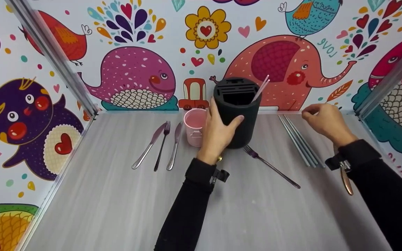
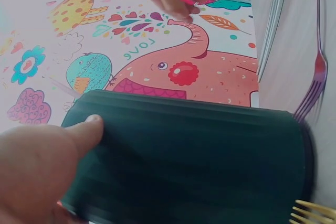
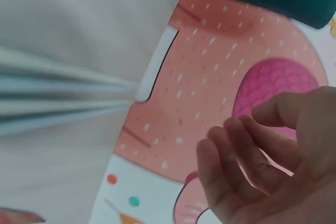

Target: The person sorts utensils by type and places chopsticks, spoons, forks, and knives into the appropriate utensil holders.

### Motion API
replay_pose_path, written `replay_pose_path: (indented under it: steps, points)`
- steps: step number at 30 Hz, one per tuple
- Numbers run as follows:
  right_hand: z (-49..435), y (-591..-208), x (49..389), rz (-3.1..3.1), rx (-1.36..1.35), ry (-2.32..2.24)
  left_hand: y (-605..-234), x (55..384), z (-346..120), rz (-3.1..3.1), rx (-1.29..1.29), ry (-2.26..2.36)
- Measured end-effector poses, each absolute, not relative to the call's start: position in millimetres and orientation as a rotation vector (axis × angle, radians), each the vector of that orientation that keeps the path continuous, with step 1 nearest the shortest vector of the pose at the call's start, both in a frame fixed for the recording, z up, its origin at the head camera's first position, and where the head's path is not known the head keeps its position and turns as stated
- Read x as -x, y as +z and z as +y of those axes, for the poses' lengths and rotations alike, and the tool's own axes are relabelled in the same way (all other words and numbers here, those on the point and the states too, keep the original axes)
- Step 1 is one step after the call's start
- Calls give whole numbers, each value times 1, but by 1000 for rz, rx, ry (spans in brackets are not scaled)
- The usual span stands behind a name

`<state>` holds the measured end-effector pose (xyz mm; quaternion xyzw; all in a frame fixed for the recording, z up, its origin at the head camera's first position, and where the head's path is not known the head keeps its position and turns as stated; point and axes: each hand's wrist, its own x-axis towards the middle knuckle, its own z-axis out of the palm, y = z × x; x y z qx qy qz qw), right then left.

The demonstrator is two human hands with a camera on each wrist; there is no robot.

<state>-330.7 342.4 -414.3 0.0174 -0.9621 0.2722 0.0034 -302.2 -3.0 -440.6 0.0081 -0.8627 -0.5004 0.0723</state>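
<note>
My left hand (image 1: 218,134) grips the side of a black utensil holder (image 1: 243,120), its thumb across the front. The holder stands upright with a slotted top, and a pair of thin pink sticks (image 1: 262,89) leans out of its opening. Part of a pink cup (image 1: 194,130) is covered by the left hand. To the right, my right hand (image 1: 326,122) hovers near the back wall with loosely bent fingers and nothing between them, as the right wrist view also shows. Nearest to it lie several pale blue-grey chopsticks (image 1: 300,141).
Left of the cup lie a knife (image 1: 148,148), a dark fork (image 1: 161,146) and another knife (image 1: 175,146). A purplish fork (image 1: 272,167) lies before the holder; a gold fork (image 2: 312,214) shows near its base. Under the right wrist is a copper-coloured handle (image 1: 345,181). Patterned walls (image 1: 201,69) enclose the table.
</note>
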Motion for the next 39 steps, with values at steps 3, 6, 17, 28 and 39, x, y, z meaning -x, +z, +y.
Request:
replay_pose_path:
  steps: [3, 6, 17, 28, 39]
  points:
    - [352, -421, 332, -3092, -78, 826, -442, 302, -4, -2580, -11, -1505]
    - [361, -427, 333, -3169, -77, 826, -443, 303, -5, -2567, 4, -1508]
    - [365, -459, 340, -3377, -44, 742, -444, 302, -5, -2578, -13, -1515]
    - [363, -479, 348, -3424, -39, 588, -441, 302, -3, -2574, 7, -1475]
    - [364, -486, 348, -3400, 14, 548, -440, 301, -4, -2581, 9, -1491]
